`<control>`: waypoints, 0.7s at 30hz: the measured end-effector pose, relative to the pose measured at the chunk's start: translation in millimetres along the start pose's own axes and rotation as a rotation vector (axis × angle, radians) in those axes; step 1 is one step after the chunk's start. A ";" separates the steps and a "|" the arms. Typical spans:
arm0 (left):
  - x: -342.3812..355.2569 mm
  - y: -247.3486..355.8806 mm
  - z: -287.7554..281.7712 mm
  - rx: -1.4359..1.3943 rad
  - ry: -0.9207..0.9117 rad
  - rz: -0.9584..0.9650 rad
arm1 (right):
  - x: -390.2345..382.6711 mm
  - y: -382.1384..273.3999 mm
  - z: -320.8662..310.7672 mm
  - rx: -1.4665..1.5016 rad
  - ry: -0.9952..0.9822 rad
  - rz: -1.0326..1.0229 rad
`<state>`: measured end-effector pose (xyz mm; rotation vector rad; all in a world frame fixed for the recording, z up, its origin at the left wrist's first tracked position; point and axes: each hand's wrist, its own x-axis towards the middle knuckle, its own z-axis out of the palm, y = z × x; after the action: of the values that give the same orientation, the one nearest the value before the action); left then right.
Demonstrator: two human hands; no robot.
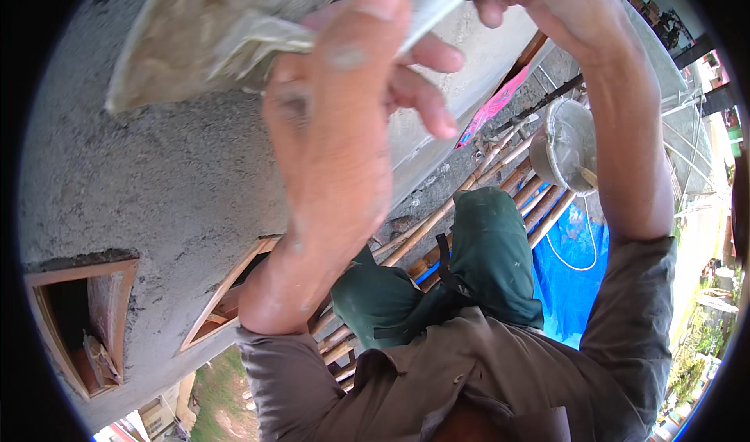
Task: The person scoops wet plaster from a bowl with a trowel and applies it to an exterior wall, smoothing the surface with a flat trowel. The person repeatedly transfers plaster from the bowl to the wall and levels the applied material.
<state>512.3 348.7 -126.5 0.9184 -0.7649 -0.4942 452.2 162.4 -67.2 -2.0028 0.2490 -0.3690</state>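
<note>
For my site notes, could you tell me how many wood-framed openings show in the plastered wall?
2: one wood-framed opening at lower left, another beside the left forearm, partly hidden.

- No packages, labels or screens in view.
- Possible sign: pink sheet or banner (494,104), upper centre-right, hanging slanted just beside the grey plastered wall (156,176), above the bamboo scaffold poles (469,200). Elongated shape, bright pink; any markings too small to tell.
- Bottom-left edge: small red and white strip (125,431) below the wall, maybe a sign or awning; cannot tell which.
- Blue tarp (574,274) lower right is plain sheeting, with no label showing.
</note>
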 end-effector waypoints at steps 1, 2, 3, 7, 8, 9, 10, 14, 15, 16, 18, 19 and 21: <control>-1.7 -2.0 17.6 -0.096 0.026 -0.009 | -0.8 -0.2 -2.3 0.006 0.087 -0.062; -2.5 -7.8 28.4 -0.026 0.015 0.006 | -10.1 18.3 -7.0 0.168 0.225 -0.122; -7.6 -29.2 30.0 0.150 -0.015 0.001 | -19.2 42.4 -8.3 0.331 0.355 -0.186; -45.0 -86.9 -1.7 0.814 -0.268 -0.096 | -58.0 175.6 -41.6 0.370 0.612 -0.032; -51.5 -29.1 -3.7 0.711 -0.312 -0.476 | -66.4 205.5 -54.4 0.339 0.654 0.023; -67.9 5.3 -27.5 0.702 -0.278 -0.438 | -71.8 214.4 -67.2 0.281 0.692 0.046; -88.1 41.7 -54.6 0.746 -0.164 -0.316 | -75.7 219.3 -84.7 0.234 0.726 0.061; -188.8 173.7 -156.0 1.496 0.690 0.145 | -61.4 234.2 -108.7 0.033 0.721 0.106; -196.3 203.8 -164.5 1.706 0.784 0.132 | -53.1 245.5 -109.4 0.014 0.702 0.128; -193.6 245.1 -160.3 1.925 0.805 0.082 | -46.0 261.2 -103.4 0.021 0.665 0.163; -175.7 264.7 -166.6 2.054 0.713 -0.103 | -35.1 274.7 -113.2 -0.039 0.641 0.195; -163.3 264.0 -168.9 2.059 0.674 -0.182 | -34.1 279.8 -117.0 -0.054 0.652 0.206; -139.8 249.0 -186.1 2.035 0.673 -0.352 | -27.5 274.3 -131.0 -0.107 0.651 0.205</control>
<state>580.9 670.7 -38.3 2.9138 -0.2293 0.5703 375.1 -58.6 -263.1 -1.8820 0.8869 -0.8835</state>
